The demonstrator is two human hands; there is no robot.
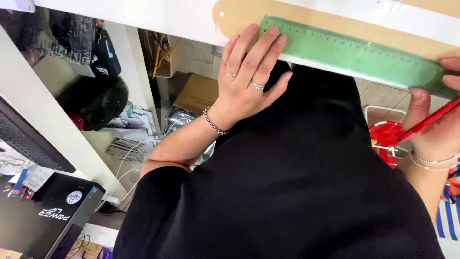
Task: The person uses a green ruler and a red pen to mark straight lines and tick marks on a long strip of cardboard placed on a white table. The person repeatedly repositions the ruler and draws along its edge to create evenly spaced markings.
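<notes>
My left hand (249, 72) lies flat with spread fingers, pressing the left end of a green transparent ruler (354, 52) onto a tan cardboard strip (249, 14) on a white table (143, 17). The hand wears two rings and a chain bracelet. My right hand (438, 124) grips a red pen (429, 119) at the ruler's right end, near the frame's right edge. The pen's tip is hidden. A black garment (287, 182) fills the lower middle.
Under the table stand a cardboard box (196, 93), white cables (129, 153) and a dark bag (96, 96). A black box (48, 216) sits at the lower left. A red and white folding chair (385, 134) is at the right.
</notes>
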